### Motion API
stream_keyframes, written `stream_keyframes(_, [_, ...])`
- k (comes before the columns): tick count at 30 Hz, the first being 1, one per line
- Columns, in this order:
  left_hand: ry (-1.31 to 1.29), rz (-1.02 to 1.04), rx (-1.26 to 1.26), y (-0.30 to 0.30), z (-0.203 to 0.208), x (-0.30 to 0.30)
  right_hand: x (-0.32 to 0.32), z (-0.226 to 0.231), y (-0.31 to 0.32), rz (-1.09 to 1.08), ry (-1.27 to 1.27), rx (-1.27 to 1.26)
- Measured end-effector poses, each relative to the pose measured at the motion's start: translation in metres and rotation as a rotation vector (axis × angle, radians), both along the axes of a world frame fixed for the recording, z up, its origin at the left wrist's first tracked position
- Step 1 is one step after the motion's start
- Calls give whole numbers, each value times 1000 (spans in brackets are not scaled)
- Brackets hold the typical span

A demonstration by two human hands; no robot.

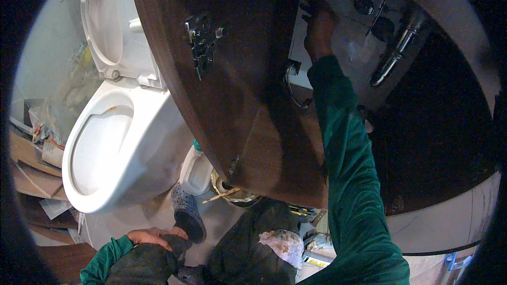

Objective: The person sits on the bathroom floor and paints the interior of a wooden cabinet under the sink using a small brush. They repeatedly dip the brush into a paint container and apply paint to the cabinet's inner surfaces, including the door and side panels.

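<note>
My right arm, in a green sleeve, reaches up into a dark brown cabinet [253,142]. At its end my right hand [321,29] is raised against the pale back wall inside. Its fingers are in shadow, so I cannot make out whether they hold anything. Nearby are dark round fittings [363,5] on the wall and a chrome pipe [393,55] slanting down. Below the hand a curved metal piece [296,87] shows by the cabinet's inner edge. My left hand [150,236] lies on my dark trouser leg at the knee, fingers stretched out and holding nothing.
On the left stands a white toilet [97,148] with its lid raised. A metal hinge fitting [202,39] sticks out from the brown panel. A white container [196,171] and a brass-coloured bowl [237,194] stand low near my shoe. Boards [37,169] lie at far left.
</note>
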State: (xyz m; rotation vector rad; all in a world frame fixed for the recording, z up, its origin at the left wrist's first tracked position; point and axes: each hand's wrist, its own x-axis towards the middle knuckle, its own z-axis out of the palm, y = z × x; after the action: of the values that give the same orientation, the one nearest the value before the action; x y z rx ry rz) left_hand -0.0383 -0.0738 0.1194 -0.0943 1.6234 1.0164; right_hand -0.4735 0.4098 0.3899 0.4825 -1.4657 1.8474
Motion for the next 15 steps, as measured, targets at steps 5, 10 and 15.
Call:
stream_keyframes(5, [12, 1, 8, 0, -2, -1, -2, 2, 4, -25, 97, 55])
stream_keyframes(10, [29, 60, 104, -1, -3, 1, -9, 20, 2, -72, 112, 128])
stream_keyframes(15, [68, 15, 77, -10, -24, 4, -4, 27, -5, 22, 55, -31])
